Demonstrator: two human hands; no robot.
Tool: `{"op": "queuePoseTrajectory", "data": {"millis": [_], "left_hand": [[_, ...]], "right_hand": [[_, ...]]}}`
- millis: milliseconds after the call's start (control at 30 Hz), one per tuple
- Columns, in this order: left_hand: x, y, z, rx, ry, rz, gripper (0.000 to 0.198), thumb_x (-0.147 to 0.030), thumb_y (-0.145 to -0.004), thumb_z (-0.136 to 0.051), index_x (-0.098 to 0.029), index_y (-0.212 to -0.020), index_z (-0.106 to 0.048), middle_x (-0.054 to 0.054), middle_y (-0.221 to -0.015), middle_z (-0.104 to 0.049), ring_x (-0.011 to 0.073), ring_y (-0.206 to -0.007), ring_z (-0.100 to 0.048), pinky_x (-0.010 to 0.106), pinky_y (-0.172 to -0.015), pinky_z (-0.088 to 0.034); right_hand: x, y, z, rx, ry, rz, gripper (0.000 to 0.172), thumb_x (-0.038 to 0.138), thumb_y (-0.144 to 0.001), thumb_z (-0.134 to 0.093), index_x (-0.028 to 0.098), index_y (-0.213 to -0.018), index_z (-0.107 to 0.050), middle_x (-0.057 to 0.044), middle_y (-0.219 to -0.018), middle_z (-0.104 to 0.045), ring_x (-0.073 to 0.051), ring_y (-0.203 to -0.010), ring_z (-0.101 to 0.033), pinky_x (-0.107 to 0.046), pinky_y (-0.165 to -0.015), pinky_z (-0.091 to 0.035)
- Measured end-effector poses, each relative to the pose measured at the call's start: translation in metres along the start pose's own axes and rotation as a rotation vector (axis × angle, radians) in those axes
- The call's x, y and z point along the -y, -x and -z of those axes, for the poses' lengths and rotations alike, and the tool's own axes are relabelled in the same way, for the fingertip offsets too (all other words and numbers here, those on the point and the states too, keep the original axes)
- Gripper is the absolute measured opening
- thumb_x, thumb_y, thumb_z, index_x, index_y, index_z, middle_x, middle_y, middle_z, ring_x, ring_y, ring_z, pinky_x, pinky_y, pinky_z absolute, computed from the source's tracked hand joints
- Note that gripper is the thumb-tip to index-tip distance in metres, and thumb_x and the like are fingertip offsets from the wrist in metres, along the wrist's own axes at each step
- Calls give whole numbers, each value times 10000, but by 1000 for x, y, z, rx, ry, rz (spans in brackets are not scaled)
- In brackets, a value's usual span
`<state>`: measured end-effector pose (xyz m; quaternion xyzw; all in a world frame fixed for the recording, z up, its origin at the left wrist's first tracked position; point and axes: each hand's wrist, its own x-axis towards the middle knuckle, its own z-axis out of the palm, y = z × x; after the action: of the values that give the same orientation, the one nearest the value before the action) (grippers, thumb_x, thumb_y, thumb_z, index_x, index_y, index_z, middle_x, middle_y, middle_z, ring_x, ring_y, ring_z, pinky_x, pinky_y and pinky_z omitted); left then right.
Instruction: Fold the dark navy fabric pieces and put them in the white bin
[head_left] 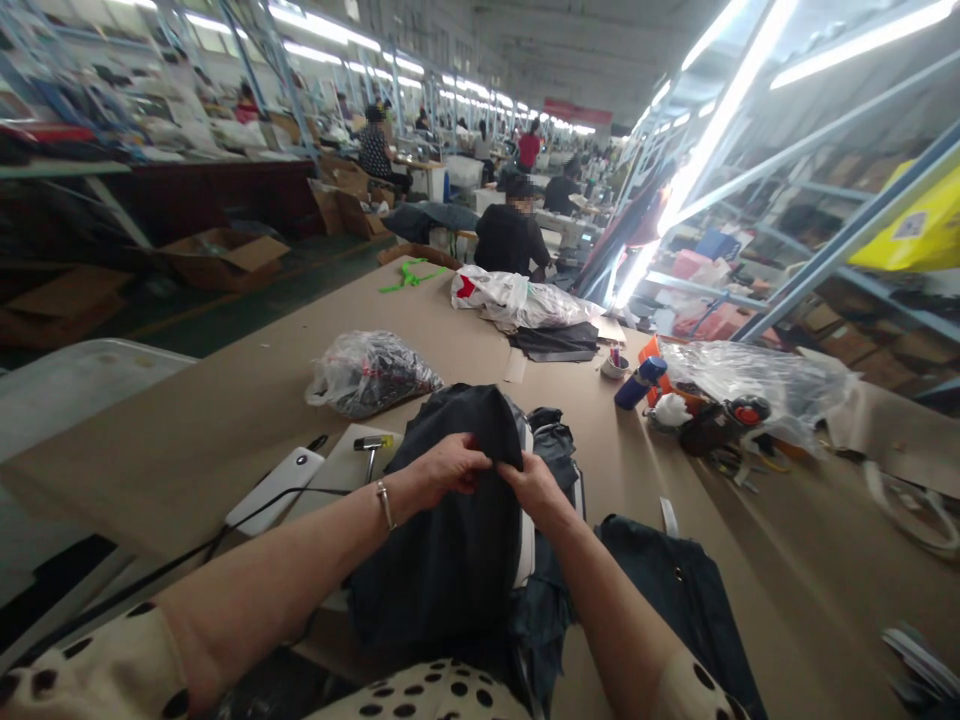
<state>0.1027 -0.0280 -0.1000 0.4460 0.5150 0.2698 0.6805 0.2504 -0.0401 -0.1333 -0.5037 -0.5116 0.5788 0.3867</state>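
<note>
A dark fabric bag [442, 560] with a pale edge along its right side stands at the front of the table, close to my body. My left hand [452, 468] pinches the dark cloth near the bag's upper part. Just to its right, my right hand [531, 486] grips the cloth at the bag's right edge, thumb and fingers closed. The two hands almost meet. More dark fabric [551, 440] is bunched behind my right hand. Another dark fabric piece [675, 580] lies flat to the right of my right forearm.
A small hammer [372, 446] and a white device with a cable [276, 488] lie left. Beyond sits a plastic bag of dark items [371, 372]. A blue spray can [640, 383] and clear plastic [765, 385] are at right. A person [511, 236] sits past the table.
</note>
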Motion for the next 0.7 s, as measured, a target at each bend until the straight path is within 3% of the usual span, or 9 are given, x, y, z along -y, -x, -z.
{"op": "queuePoseTrajectory", "data": {"millis": [100,167,267,333,433,500,600,700], "left_hand": [[-8,12,4,49,85,-4,368,-266,-602,-706,-146,-933,-596,-9,-649,-598,81,-481,-505,180,-433,-371],[-18,30,3,140,198,0,341,-205,-590,-710,-143,-911,-615,18,-712,-644,112,-552,-569,209,-494,-432],[-32,68,-8,358,426,-5,307,-61,-553,-624,-137,-850,-638,39,-756,-680,162,-685,-632,277,-660,-502],[-37,92,-19,519,544,17,349,-16,-507,-549,-126,-824,-646,47,-739,-686,164,-681,-638,276,-669,-504],[-39,105,-30,652,614,83,393,-20,-466,-496,-128,-814,-645,48,-726,-687,164,-641,-640,264,-615,-507],[-39,95,-28,615,606,70,391,-36,-461,-484,-138,-805,-639,39,-709,-677,166,-621,-635,263,-584,-506],[-44,68,-13,409,516,10,349,-46,-457,-488,-149,-757,-632,24,-645,-648,142,-549,-587,237,-525,-472],[-56,48,3,232,333,-2,208,-58,-452,-516,-149,-620,-599,12,-552,-599,109,-464,-499,216,-459,-405]], "right_hand": [[16,18,3,93,-95,26,318,287,-624,-661,160,-914,-629,8,-729,-652,-170,-689,-588,-296,-683,-492],[22,29,19,141,-158,31,392,253,-617,-670,179,-997,-609,15,-779,-661,-177,-735,-603,-313,-727,-495],[18,38,59,-32,-27,49,344,221,-604,-673,177,-944,-642,16,-761,-662,-187,-751,-604,-325,-749,-487],[10,40,82,-168,2,37,336,241,-590,-692,169,-916,-665,-5,-773,-679,-207,-775,-613,-345,-783,-478],[6,42,91,-122,-216,-9,348,367,-636,-682,183,-932,-678,-54,-873,-702,-243,-873,-625,-379,-849,-460],[12,50,81,-56,-320,-22,355,468,-698,-601,199,-916,-680,-63,-905,-703,-253,-922,-625,-391,-857,-462],[26,75,61,-21,-389,-44,468,553,-776,-435,182,-934,-673,-78,-906,-701,-272,-948,-625,-417,-836,-474],[35,109,52,-86,-231,31,576,585,-851,-295,154,-954,-663,-101,-862,-690,-288,-944,-617,-420,-795,-492]]}}
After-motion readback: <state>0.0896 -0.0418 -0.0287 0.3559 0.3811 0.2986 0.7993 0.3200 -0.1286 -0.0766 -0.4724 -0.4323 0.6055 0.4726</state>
